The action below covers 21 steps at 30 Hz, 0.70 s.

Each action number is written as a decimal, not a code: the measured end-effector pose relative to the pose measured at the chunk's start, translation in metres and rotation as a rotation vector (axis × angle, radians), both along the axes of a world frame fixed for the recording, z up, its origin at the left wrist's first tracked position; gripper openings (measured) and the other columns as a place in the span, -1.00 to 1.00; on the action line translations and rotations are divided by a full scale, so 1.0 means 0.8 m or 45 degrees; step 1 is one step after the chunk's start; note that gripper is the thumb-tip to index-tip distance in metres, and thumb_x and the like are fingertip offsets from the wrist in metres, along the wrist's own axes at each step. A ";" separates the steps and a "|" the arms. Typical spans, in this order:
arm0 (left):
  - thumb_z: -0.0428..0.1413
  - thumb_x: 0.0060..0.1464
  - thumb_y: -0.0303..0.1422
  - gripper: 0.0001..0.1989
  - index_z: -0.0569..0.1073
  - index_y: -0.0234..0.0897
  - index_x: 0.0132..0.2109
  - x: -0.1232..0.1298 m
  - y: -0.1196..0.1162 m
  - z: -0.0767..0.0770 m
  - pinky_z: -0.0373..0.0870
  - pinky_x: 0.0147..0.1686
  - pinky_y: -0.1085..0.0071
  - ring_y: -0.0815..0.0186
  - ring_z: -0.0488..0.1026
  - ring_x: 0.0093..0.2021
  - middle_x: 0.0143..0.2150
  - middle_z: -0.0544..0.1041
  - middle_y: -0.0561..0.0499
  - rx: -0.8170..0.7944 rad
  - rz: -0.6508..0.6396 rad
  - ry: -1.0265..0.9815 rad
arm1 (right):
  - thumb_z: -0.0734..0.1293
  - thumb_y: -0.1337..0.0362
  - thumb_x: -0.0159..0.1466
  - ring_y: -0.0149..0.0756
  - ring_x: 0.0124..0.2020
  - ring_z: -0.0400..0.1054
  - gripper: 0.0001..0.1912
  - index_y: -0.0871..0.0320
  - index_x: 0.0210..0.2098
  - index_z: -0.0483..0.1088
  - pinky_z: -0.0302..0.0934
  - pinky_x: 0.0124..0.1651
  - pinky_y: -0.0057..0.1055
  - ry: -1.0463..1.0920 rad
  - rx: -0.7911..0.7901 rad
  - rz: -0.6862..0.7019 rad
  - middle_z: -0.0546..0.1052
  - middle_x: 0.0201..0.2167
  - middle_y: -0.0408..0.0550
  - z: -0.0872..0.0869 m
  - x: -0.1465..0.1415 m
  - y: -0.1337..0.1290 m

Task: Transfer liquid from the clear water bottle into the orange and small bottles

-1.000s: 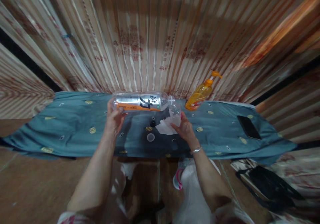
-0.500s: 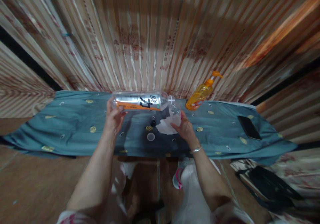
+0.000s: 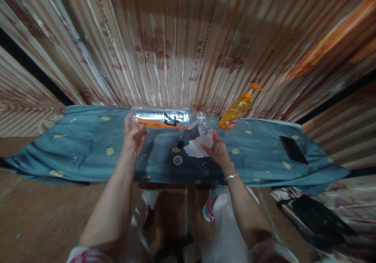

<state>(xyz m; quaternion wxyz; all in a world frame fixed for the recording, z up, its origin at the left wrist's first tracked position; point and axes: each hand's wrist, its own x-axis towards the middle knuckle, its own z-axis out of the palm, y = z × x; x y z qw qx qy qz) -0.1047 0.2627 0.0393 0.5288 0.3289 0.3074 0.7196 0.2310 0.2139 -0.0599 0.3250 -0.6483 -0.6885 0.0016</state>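
Note:
A large clear bottle (image 3: 161, 118) with a silver and orange label lies on its side in the air, its mouth pointing right. My left hand (image 3: 134, 137) is wrapped round its base end. My right hand (image 3: 216, 148) grips a smaller clear plastic container (image 3: 206, 129), whose upper part meets the bottle's mouth. A crumpled white sheet (image 3: 195, 147) hangs or lies by my right fingers; whether they hold it too, I cannot tell. Below the bottle, on the green cloth (image 3: 94, 141), are a black cap (image 3: 180, 144) and a small round translucent lid (image 3: 178, 160).
An orange pump bottle (image 3: 236, 110) stands at the back of the cloth, right of my hands. A black phone (image 3: 293, 150) lies at the right. Striped curtains hang behind. On the floor are a pink-rimmed clear item (image 3: 209, 209) and, at the right, a dark bag (image 3: 320, 218).

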 end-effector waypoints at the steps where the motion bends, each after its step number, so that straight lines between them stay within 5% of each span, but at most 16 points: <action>1: 0.38 -0.40 -0.46 -0.46 0.56 -0.06 -0.14 0.000 0.000 0.000 0.42 -0.45 0.51 0.33 0.54 -0.33 -0.24 0.60 0.14 0.002 0.000 0.002 | 0.41 -0.01 0.32 0.17 0.23 0.50 -0.12 0.32 0.44 0.06 0.44 0.20 0.03 0.021 -0.015 -0.003 0.53 0.24 0.43 0.001 0.000 0.000; 21: 0.38 -0.32 -0.47 -0.45 0.53 -0.06 -0.08 -0.003 0.001 -0.004 0.44 -0.42 0.48 0.31 0.53 -0.30 -0.22 0.58 0.13 0.080 -0.049 0.018 | 0.43 0.03 0.31 0.13 0.16 0.54 -0.14 0.26 0.44 0.10 0.46 0.17 -0.03 0.049 -0.079 -0.015 0.57 0.18 0.34 0.008 -0.003 -0.003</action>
